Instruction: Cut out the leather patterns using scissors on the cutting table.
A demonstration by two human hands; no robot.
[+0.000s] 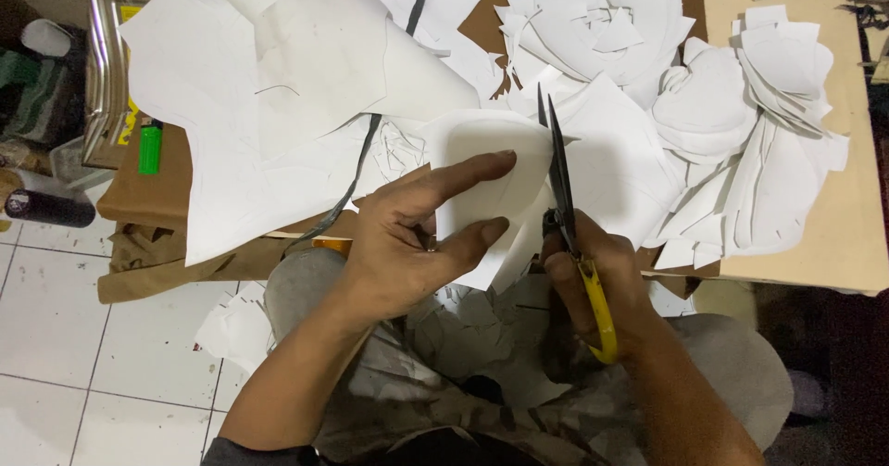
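Between both hands, a white paper piece (482,165) is pinched in the left hand's (417,244) grip. Right of that grip, the right hand (593,285) is closed around yellow-handled scissors (565,207), blades nearly together at the paper's edge, above the desk (833,235).

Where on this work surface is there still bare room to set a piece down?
Bare board runs along the right edge, beside the stacked cut pieces. A smaller brown patch lies left, below the green lighter. The middle is crowded: large sheet, paper pile, and left hand holding paper against the scissors in the right hand.
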